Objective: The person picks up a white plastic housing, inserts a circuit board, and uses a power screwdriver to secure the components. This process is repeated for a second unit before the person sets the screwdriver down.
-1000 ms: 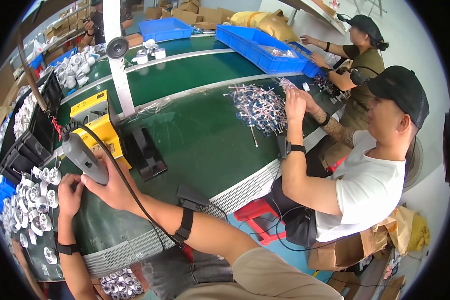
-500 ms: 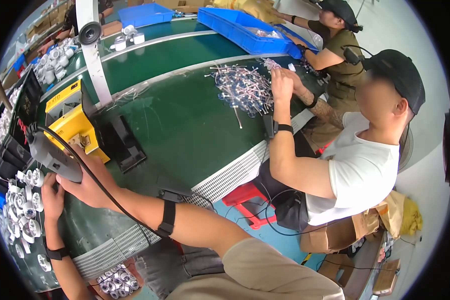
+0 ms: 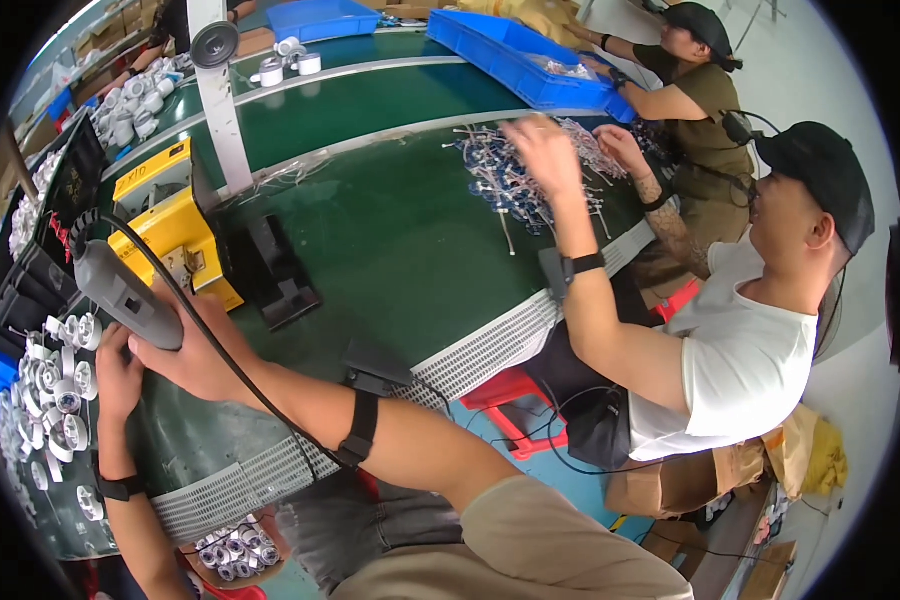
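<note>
A grey electric screwdriver (image 3: 125, 295) with a coiled black cable is in my right hand (image 3: 198, 350), its fingers wrapped round the body. It tilts, with its cable end up and to the left. Close beside it, below and to the left, is my left hand (image 3: 120, 375), with the fingers curled in; what they hold, if anything, is hidden. Several white round housings (image 3: 68, 400) lie heaped just left of my left hand. The screwdriver's working end is hidden behind my hands.
Beyond my hands stand a yellow machine (image 3: 200, 250) and a black holder (image 3: 278, 270). A co-worker on the right handles a pile of thin wired parts (image 3: 505, 185). Blue crates (image 3: 530, 75) sit at the back. Under the bench edge is a box of white parts (image 3: 238, 550).
The whole view has shifted slightly, moving the scene rightward. My hands keep their grip and place by the housings. The co-worker's hands have moved apart over the wired parts.
</note>
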Demonstrator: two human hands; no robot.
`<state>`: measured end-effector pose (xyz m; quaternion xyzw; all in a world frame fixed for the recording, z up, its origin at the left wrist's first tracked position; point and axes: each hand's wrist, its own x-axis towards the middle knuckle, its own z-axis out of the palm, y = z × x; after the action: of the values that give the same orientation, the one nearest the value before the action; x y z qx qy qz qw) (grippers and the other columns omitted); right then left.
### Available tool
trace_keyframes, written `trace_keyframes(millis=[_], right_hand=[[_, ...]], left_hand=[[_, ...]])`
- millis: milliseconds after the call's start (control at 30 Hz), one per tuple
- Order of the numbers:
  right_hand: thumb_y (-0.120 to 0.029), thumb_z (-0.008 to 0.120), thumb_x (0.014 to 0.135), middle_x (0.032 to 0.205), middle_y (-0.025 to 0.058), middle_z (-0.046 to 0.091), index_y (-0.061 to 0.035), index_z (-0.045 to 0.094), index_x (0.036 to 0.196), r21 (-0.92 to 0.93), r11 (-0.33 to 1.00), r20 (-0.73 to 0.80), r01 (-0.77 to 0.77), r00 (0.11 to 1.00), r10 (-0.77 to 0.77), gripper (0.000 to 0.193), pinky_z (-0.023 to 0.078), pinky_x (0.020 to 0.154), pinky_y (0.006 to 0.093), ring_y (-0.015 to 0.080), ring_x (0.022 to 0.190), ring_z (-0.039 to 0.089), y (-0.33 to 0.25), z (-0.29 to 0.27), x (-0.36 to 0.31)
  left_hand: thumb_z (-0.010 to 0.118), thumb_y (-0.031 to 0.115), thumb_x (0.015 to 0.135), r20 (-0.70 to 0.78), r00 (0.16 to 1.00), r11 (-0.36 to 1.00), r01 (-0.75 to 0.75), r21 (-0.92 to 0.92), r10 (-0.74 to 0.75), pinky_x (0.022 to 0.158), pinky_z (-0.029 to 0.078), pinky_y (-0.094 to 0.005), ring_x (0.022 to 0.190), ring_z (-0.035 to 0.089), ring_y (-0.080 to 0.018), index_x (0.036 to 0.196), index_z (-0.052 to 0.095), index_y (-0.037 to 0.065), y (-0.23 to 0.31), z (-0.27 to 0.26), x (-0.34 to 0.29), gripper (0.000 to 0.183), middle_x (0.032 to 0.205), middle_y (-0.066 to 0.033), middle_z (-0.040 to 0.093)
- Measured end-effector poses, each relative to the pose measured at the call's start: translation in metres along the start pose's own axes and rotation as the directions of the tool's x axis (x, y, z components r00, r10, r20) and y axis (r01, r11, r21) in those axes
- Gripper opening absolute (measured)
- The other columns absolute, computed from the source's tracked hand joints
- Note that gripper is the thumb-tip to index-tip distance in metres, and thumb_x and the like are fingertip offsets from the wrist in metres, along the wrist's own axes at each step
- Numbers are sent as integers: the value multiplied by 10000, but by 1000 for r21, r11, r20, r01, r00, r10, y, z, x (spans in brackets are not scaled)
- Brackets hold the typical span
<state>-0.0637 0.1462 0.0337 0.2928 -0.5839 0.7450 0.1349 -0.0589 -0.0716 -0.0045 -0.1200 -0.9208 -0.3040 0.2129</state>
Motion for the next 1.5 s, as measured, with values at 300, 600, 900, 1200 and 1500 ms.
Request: trace_keyframes(millis=[300,600,900,1200,1500], right_hand=[[-284,753,801,996,159,644,-24,532,1141,-30,989,200,-147,968,150,482,491,824,373,259,945,655,0,-2,1],[-67,683,841,959,49,557,-34,490,1229,-130,966,-140,222,961,-240,435,470,848,298,149,915,559,14,-44,34],[-512,777,717,1114,214,662,8,606,1195,-918,237,-332,-317,943,-23,727,484,945,401,329,1067,636,15,-217,97],[-279,823,671,1144,209,654,-38,472,1330,-902,335,-113,-274,896,428,785,500,929,401,335,1049,650,-2,-186,52],[-210,885,605,1295,155,507,-94,462,1315,-511,807,740,296,628,239,834,418,1020,421,369,1251,467,-51,-62,0]], left_hand=[[608,-12,753,27,999,998,-29,48,27,734,464,-379,821,574,-332,871,627,-31,-4,-6,0,121,847,-153,579],[665,37,774,50,997,992,59,107,-65,788,465,-387,903,570,-328,885,660,14,5,-7,-1,114,906,-139,597],[665,20,760,31,999,986,3,165,-8,812,469,-409,932,550,-344,870,652,22,16,-7,-1,111,912,-145,573],[709,176,802,493,870,1000,28,-14,-17,676,503,-378,751,639,-281,785,680,0,36,-30,-5,179,810,-150,657],[523,383,994,692,689,190,666,-722,214,918,539,-347,1143,566,-205,1421,362,32,95,10,-21,575,1273,-109,522]])
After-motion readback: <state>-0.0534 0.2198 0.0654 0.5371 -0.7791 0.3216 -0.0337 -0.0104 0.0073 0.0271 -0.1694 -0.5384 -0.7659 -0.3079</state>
